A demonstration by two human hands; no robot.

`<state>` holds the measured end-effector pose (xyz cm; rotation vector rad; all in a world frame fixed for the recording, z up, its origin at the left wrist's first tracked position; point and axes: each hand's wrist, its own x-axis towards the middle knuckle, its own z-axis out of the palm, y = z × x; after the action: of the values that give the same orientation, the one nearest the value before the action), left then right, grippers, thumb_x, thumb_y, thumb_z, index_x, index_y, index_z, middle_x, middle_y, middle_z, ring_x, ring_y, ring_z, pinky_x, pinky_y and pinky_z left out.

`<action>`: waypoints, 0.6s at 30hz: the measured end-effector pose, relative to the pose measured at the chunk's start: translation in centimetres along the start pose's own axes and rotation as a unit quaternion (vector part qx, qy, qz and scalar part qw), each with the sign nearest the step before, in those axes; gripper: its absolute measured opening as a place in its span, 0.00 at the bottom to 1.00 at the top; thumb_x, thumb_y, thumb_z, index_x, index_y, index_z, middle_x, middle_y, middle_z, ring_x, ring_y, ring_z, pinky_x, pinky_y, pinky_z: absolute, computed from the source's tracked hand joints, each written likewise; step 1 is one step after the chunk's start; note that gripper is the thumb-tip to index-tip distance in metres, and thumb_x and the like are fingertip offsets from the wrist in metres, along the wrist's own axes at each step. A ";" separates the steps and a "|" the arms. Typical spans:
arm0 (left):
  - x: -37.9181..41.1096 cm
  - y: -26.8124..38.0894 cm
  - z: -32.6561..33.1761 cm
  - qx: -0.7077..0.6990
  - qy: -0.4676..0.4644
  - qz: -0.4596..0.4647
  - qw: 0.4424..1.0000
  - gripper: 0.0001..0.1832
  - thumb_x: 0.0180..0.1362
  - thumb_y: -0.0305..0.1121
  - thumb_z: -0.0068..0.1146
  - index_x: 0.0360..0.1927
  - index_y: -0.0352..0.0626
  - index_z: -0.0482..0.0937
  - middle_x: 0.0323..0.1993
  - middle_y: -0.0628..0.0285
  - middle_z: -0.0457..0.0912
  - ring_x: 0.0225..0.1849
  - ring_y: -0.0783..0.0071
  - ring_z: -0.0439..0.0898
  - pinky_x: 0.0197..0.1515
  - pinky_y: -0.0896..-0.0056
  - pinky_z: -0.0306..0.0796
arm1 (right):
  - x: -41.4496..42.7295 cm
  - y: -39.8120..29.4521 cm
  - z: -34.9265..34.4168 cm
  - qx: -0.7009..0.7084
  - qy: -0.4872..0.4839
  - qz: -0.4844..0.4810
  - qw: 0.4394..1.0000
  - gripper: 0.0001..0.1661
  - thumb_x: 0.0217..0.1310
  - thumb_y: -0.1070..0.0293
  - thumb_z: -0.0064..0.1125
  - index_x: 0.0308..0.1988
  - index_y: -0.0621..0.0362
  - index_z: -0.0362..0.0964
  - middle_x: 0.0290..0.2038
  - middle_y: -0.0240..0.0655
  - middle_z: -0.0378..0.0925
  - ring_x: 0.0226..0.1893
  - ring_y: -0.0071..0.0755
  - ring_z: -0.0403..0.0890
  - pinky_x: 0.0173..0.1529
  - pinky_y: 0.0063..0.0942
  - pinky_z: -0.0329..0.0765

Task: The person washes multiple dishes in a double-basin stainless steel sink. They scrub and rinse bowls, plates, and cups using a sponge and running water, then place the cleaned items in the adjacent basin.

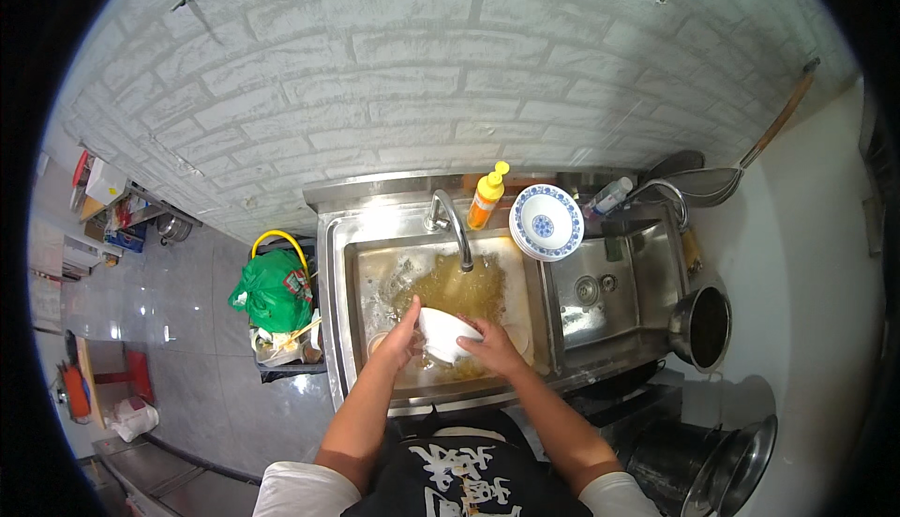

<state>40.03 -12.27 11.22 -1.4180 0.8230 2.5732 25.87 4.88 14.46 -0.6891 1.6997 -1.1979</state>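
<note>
Over the left basin of a stainless steel sink (339, 292), my left hand (402, 338) and my right hand (492, 348) grip a white bowl (446, 334) from opposite sides. The bowl is tilted, its pale outer side showing. Beneath it lies shallow, murky yellowish water (457, 285) with suds. Part of another round dish (377, 341) shows in the basin near my left hand. A curved chrome faucet (460, 232) reaches over the water. On the divider between the basins stands a stack of white bowls with blue patterned rims (547, 223).
A yellow-capped squeeze bottle (485, 197) and a clear bottle (610, 197) stand along the back ledge. The right basin (598, 306) has a drain and its own faucet (668, 190). Left of the sink is a bin with a green plastic bag (274, 292). A metal pot (699, 327) sits at the right.
</note>
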 end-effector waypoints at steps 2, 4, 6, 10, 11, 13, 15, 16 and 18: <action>1.8 -1.6 -3.4 -0.043 -0.012 0.014 0.999 0.34 0.66 0.65 0.52 0.58 0.44 0.77 0.47 0.64 0.86 0.42 0.68 0.85 0.46 0.64 0.79 | 0.7 0.7 0.3 0.109 -0.029 0.038 0.993 0.27 0.64 0.64 0.67 0.58 0.66 0.73 0.49 0.36 0.81 0.46 0.26 0.79 0.52 0.29 0.76; 1.1 -2.2 -3.4 -0.038 -0.019 0.033 0.999 0.27 0.68 0.56 0.55 0.57 0.44 0.77 0.48 0.63 0.86 0.44 0.70 0.85 0.47 0.65 0.80 | 1.1 1.2 -0.1 0.158 0.021 0.067 0.985 0.26 0.65 0.64 0.65 0.59 0.64 0.73 0.52 0.35 0.80 0.48 0.25 0.79 0.51 0.30 0.78; -0.4 -1.7 -2.8 -0.087 -0.013 0.016 0.996 0.17 0.71 0.41 0.55 0.58 0.44 0.77 0.50 0.61 0.85 0.49 0.70 0.85 0.54 0.63 0.80 | 2.4 4.0 -0.8 0.241 0.107 0.123 0.957 0.25 0.66 0.64 0.64 0.58 0.63 0.74 0.50 0.32 0.81 0.46 0.27 0.81 0.48 0.32 0.79; -2.4 -2.0 -4.9 -0.151 0.011 0.065 0.986 0.16 0.73 0.39 0.52 0.58 0.44 0.76 0.53 0.60 0.84 0.53 0.68 0.83 0.59 0.63 0.77 | 4.3 10.4 -0.7 0.006 0.194 0.156 0.968 0.17 0.69 0.57 0.59 0.51 0.55 0.80 0.40 0.37 0.85 0.34 0.38 0.85 0.41 0.33 0.80; -3.0 -1.9 -5.7 -0.154 0.008 0.072 0.985 0.16 0.73 0.39 0.52 0.58 0.44 0.76 0.53 0.60 0.84 0.53 0.68 0.83 0.59 0.63 0.77 | 4.6 11.4 -0.5 -0.129 0.195 0.135 0.963 0.17 0.70 0.56 0.58 0.49 0.53 0.82 0.38 0.40 0.85 0.32 0.41 0.85 0.41 0.32 0.80; -4.6 -1.5 -7.5 -0.160 0.012 0.084 0.983 0.16 0.74 0.39 0.51 0.58 0.43 0.76 0.53 0.60 0.84 0.53 0.68 0.83 0.60 0.63 0.77 | 4.7 15.6 0.4 -0.273 0.122 0.115 0.947 0.16 0.68 0.57 0.56 0.47 0.52 0.83 0.41 0.47 0.83 0.39 0.48 0.85 0.45 0.37 0.80; -5.4 -1.3 -8.7 -0.186 0.031 0.080 0.979 0.15 0.73 0.36 0.50 0.60 0.44 0.73 0.51 0.60 0.83 0.50 0.67 0.84 0.55 0.61 0.80 | 4.6 18.9 1.8 -0.418 0.070 0.011 0.906 0.16 0.66 0.58 0.57 0.47 0.52 0.82 0.44 0.47 0.84 0.43 0.49 0.85 0.47 0.40 0.80; -6.3 -1.8 -10.0 -0.190 0.045 0.077 0.978 0.15 0.73 0.35 0.50 0.60 0.44 0.73 0.50 0.60 0.83 0.50 0.67 0.84 0.52 0.62 0.80 | 4.4 19.2 3.2 -0.457 0.032 -0.032 0.888 0.17 0.63 0.58 0.59 0.49 0.51 0.82 0.44 0.47 0.83 0.44 0.50 0.84 0.48 0.43 0.80; -7.6 -2.6 -12.2 -0.191 0.035 0.073 0.978 0.17 0.70 0.29 0.51 0.61 0.45 0.72 0.49 0.61 0.83 0.48 0.66 0.84 0.46 0.64 0.81 | 4.0 21.9 4.0 -0.522 -0.022 -0.113 0.845 0.23 0.60 0.56 0.63 0.53 0.51 0.79 0.39 0.43 0.84 0.39 0.48 0.84 0.46 0.42 0.80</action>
<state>54.42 -14.75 11.09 -1.6060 0.4674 2.9286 29.10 7.98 -7.69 -1.5763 2.2202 -0.2697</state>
